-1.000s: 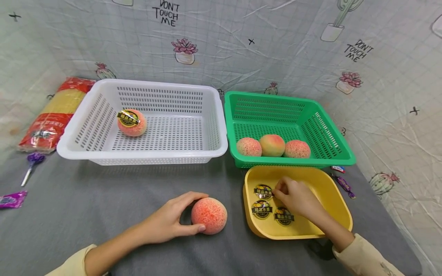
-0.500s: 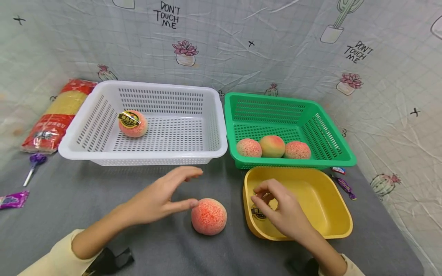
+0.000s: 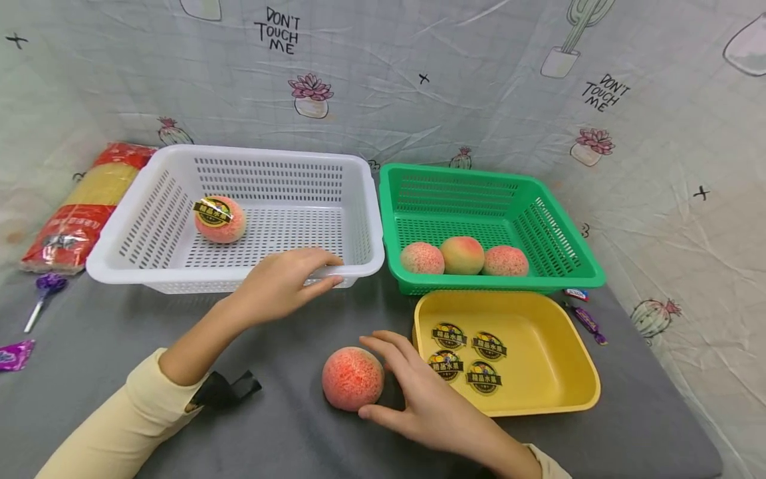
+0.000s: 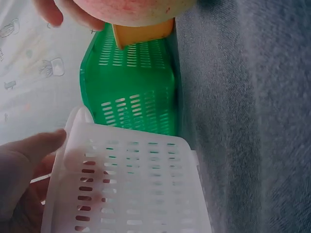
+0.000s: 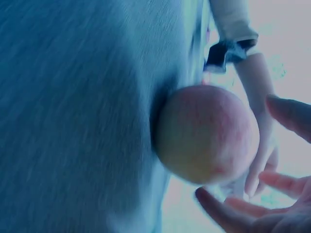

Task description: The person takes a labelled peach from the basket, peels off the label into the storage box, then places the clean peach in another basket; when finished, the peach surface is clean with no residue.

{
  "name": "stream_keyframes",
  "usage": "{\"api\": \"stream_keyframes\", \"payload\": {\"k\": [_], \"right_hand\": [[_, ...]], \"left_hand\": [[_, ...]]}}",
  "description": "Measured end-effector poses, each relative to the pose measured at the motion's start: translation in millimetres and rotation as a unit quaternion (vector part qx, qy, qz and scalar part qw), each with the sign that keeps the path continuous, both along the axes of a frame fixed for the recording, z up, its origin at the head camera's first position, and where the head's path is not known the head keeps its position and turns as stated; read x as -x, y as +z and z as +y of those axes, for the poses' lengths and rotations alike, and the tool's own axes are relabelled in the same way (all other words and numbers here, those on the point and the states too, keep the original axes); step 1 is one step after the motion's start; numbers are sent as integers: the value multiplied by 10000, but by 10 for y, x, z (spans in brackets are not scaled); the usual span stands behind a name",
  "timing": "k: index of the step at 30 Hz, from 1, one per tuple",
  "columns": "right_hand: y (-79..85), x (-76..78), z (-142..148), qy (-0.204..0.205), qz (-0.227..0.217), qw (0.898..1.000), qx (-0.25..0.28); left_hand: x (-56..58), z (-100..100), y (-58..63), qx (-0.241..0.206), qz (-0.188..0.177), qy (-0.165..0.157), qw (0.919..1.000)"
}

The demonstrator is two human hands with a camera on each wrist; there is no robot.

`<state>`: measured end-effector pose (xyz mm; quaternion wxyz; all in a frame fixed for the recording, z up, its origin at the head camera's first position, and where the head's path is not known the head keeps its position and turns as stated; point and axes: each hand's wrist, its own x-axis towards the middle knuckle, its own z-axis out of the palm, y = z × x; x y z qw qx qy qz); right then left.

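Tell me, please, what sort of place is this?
Probably a staged tabletop work area: a printed sheet hangs behind the white basket, and stickers lie in a yellow tray.

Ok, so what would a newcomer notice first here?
Probably the round red-speckled peach on the grey cloth, the right hand spread beside it. Next, the rectangular white plastic basket at left, held by the left hand; the green plastic basket at right; and the yellow plastic tray in front of that, bearing four black-and-gold stickers.
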<state>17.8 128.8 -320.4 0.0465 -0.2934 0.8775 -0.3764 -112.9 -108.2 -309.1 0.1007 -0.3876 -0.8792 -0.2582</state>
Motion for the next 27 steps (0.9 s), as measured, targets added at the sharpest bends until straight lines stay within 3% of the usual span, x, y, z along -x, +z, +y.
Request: {"api": "stream_keyframes", "payload": {"k": [6,12,17,22,27], "right_hand": [[-29,39,-158,-124,-552,9975,-422],[-127,87,-231,-58,-450,9980,-449],[-116,83,-214,-44,-533,9981,-297],[79,54,-95,158,-582,9979,257],[448,46,177,115,-553,9959,710]], "left_hand": [[-3,-3,-35,-12,108,171,9998],[8,-1,-48,-14,134,204,9997],[7,-4,-66,9,138,196,9997],[14,-2,-62,21,167,181,9997],[10,0,-57,44,161,186,9997]]}}
